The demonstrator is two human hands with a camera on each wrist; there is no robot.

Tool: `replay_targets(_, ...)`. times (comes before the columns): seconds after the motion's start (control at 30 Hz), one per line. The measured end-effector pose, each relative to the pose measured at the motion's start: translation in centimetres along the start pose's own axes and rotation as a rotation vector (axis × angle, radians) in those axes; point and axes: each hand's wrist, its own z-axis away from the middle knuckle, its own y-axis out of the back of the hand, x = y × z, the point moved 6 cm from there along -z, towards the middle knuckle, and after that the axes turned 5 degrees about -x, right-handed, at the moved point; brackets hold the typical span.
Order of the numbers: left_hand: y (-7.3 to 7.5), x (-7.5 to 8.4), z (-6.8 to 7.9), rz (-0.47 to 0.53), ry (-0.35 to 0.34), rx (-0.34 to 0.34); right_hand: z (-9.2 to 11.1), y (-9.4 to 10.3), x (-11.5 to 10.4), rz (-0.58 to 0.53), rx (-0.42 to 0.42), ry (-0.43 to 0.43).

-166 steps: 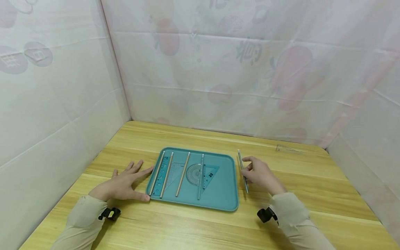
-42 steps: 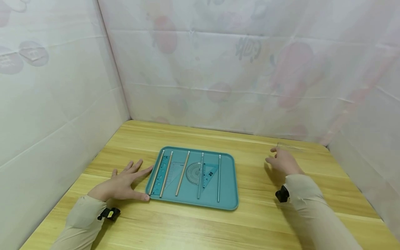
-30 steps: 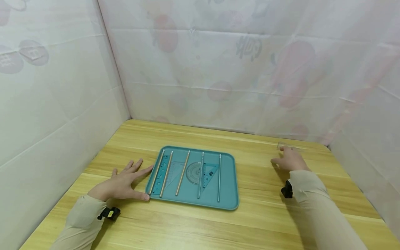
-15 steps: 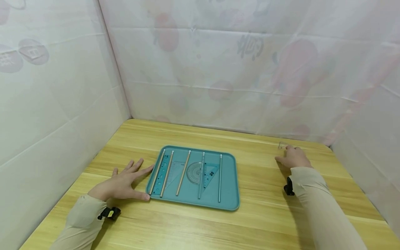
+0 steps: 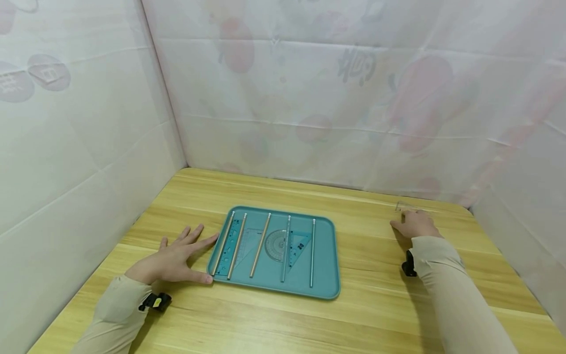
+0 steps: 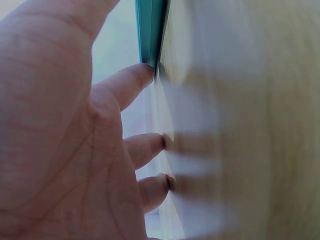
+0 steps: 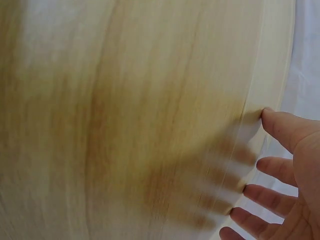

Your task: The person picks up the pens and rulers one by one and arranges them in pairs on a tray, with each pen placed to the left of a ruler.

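Note:
My left hand (image 5: 174, 260) lies spread at the left of a teal tray (image 5: 326, 260), its index finger and thumb touching the tray's edge. In the left wrist view, a fingertip (image 6: 145, 71) meets the tray's side. Several pencils lie lengthwise in the tray, gold ones to the left and a silvery-blue pencil (image 5: 312, 253) farthest right. Under or beside them are a teal ruler (image 5: 228, 248), a clear protractor (image 5: 273, 246) and a teal set square (image 5: 300, 244). At the back right, my right hand (image 5: 417, 224) reaches down over a clear plastic piece (image 5: 399, 205), partly hidden behind it; its fingers are loosely extended.
The wooden table (image 5: 265, 324) extends around the tray. Printed fabric walls (image 5: 283, 123) rise close behind it and at both sides, and the right hand is near the back one.
Earlier my right hand held the silvery-blue pencil beside the tray; that pencil now lies in it. The right hand has moved back and right to the clear piece. The left hand has stayed put.

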Motion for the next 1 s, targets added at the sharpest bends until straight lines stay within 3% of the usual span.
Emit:
replay_targets(0.2,0.0,0.1,0.0,0.015,-0.008,-0.002,0.3,-0.2,0.4,-0.050,-0.016,-0.035)
replay_targets(0.43,-0.2,0.2,-0.1,0.013,-0.011,-0.007,0.9,-0.7,1.3,-0.146,-0.083,-0.137)
replay_targets(0.53,-0.2,0.2,-0.2,0.009,-0.011,-0.004,0.9,-0.7,1.4,-0.133,-0.085,-0.141)
replay_targets(0.8,0.0,0.2,0.0,0.004,-0.010,0.007,0.5,-0.5,1.7,-0.105,-0.029,-0.113)
replay_targets(1.0,0.0,0.2,0.1,0.009,-0.007,0.008,0.9,0.0,1.1,-0.093,0.053,0.000)
